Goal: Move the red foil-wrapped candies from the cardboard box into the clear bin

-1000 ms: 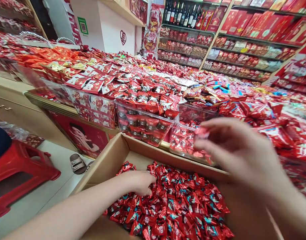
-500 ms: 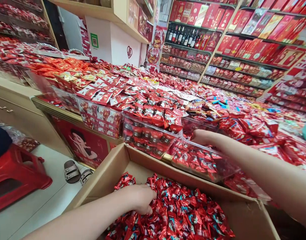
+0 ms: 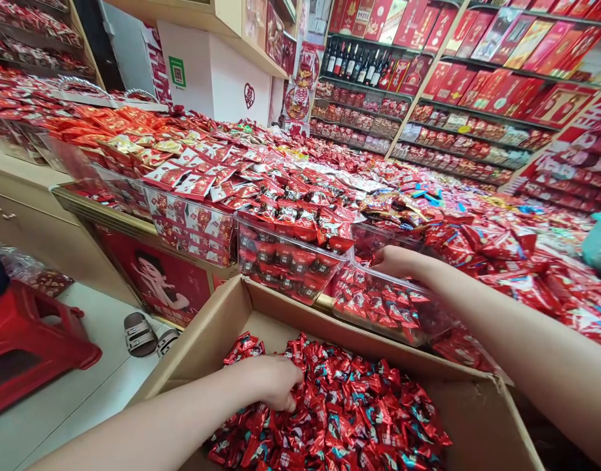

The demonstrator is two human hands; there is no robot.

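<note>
In the lower middle stands an open cardboard box with a layer of red foil-wrapped candies in it. My left hand is down on these candies at their left side, its fingers curled in among them; what lies under the palm is hidden. Beyond the box's far wall, a clear plastic bin is partly filled with similar red candies. Into that bin's open top reaches my right hand, back of the hand upward; its fingertips are hidden.
Left of that bin, another clear bin is heaped with red and dark packets. Heaped sweets spread along the display to the right. A red plastic stool and sandals are on the floor at left. Shelves stand behind.
The view has shifted slightly, so the whole scene sits a little further left and up. Both hands stay in nearly the same places, left in the box and right at the bin.
</note>
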